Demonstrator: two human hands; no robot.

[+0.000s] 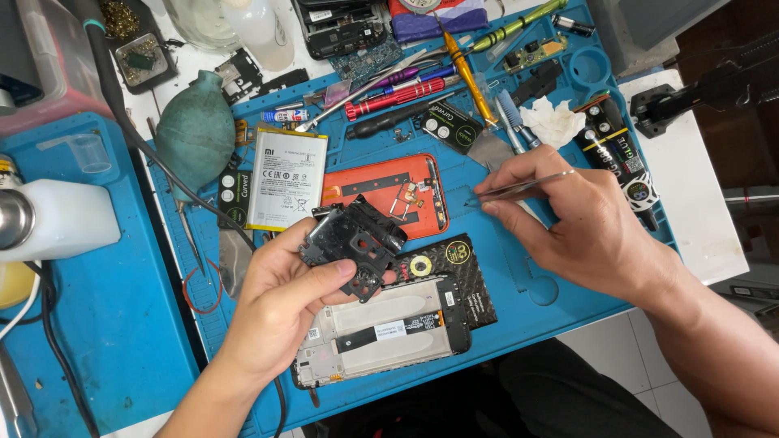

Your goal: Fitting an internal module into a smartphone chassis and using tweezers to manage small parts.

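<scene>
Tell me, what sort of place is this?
Most likely a phone repair bench: an opened phone lies on a blue work mat, with a loose battery and screwdrivers nearby.

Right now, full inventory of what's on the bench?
black plastic phone frame: 1, black, in left hand
tweezers: 1, silver, in right hand
opened phone chassis: 1, silver-black, mat front
phone back cover: 1, orange, mat centre
phone battery: 1, white, left of cover
air blower bulb: 1, teal, mat left
red screwdriver: 1, red, mat top
repair mat: 1, blue, under all
left hand: 1, lower left
right hand: 1, right
</scene>
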